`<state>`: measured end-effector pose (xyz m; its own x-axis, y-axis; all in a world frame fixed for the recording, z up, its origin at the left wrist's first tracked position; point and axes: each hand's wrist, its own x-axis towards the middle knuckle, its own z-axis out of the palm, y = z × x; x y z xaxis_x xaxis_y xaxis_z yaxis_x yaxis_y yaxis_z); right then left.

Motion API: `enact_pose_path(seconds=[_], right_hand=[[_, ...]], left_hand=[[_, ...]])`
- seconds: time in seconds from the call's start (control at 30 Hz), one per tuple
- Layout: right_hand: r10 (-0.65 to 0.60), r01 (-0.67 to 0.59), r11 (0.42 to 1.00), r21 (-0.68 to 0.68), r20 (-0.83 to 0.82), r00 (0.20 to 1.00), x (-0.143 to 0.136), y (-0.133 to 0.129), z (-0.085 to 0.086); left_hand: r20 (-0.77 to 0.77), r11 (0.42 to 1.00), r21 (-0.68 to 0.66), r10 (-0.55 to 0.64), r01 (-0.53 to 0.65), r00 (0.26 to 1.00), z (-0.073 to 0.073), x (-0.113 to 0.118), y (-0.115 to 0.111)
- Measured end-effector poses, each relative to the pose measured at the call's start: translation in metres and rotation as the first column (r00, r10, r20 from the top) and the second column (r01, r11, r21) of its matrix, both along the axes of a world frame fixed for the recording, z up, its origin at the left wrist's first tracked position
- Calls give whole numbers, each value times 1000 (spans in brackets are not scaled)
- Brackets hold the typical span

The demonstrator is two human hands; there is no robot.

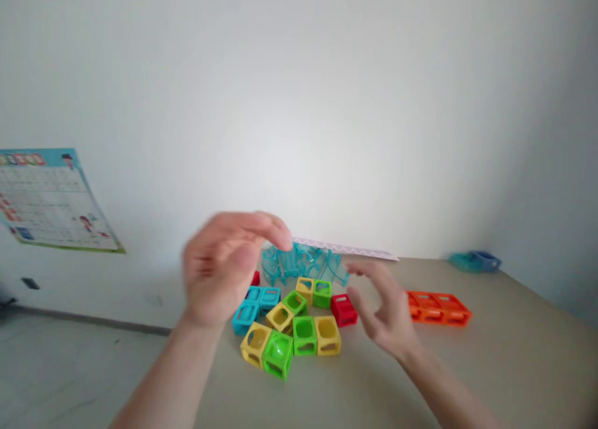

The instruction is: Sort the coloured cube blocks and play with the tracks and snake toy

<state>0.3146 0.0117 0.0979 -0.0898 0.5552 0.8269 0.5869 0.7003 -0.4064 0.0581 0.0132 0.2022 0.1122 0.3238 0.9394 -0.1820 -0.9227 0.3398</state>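
My left hand (222, 270) is raised above the left side of the blocks, slightly blurred. Its fingers curve forward apart from the thumb, and nothing shows in it. Close to a red cube block (344, 309), my right hand (387, 307) hovers with thumb and fingers parted and nothing between them. Yellow and green hollow cubes lie in joined pairs, among them a green cube (304, 335) beside a yellow cube (327, 335). Light-blue cubes (246, 317) sit below my left hand, which partly covers the things behind it.
Transparent teal track pieces (303, 262) are heaped by the wall, before a pale patterned strip (346, 248). An orange row of joined cubes (439, 308) lies at right. Farther back are a blue block (486, 261) and a teal piece (463, 262). A poster (51, 198) hangs left.
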Motion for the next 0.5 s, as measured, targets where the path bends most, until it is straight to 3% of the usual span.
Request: enact_pose_path(seconds=[0.03, 0.07, 0.17, 0.23, 0.33, 0.5], right_hand=[[13, -7, 999, -53, 104, 994, -5, 3, -11], [30, -5, 993, -117, 214, 976, -10, 6, -22], [115, 13, 959, -282, 430, 896, -23, 5, -44], [162, 2, 945, -327, 472, 867, -31, 2, -47], [180, 7, 934, -358, 487, 855, -41, 0, -46], [186, 8, 923, -384, 466, 865, -45, 3, -47]], left_hand=[[-64, 999, -43, -6, 3, 998, -17, 7, 13], [-202, 990, -103, 69, -92, 977, -37, 13, 26], [-517, 938, -107, 230, -328, 825, -99, 23, 58], [-663, 924, -56, 250, -379, 706, -128, 22, 68], [-733, 905, -61, 245, -420, 635, -148, 17, 73], [-694, 825, -222, 240, -519, 678, -151, 13, 80]])
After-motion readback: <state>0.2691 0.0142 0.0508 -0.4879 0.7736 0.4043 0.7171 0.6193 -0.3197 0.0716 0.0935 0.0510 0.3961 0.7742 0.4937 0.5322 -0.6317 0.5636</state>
